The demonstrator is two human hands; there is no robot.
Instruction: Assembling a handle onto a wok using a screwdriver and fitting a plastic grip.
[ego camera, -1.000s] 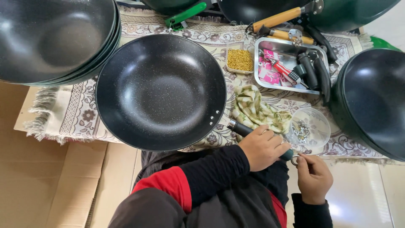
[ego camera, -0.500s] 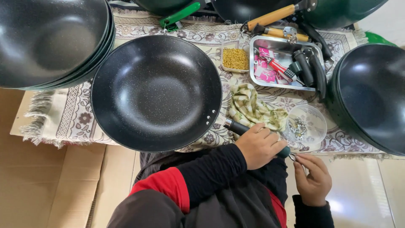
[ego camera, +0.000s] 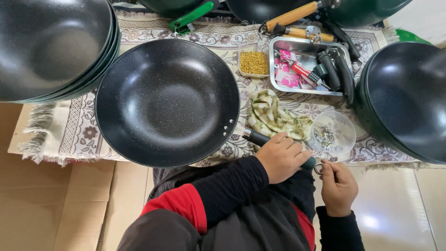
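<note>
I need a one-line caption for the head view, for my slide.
Left hand grips the handle of a black speckled pan while the right hand touches its end ring.

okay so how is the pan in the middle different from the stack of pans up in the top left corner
The middle pan lies alone on the patterned cloth; the top-left pans are nested in a stack. The middle pan has a handle, gripped by the left hand, with the right hand at its end; the stack shows no handles and nobody touches it. The middle pan is fully in view, the stack cut off by the frame. Both are dark, speckled and round.
</note>
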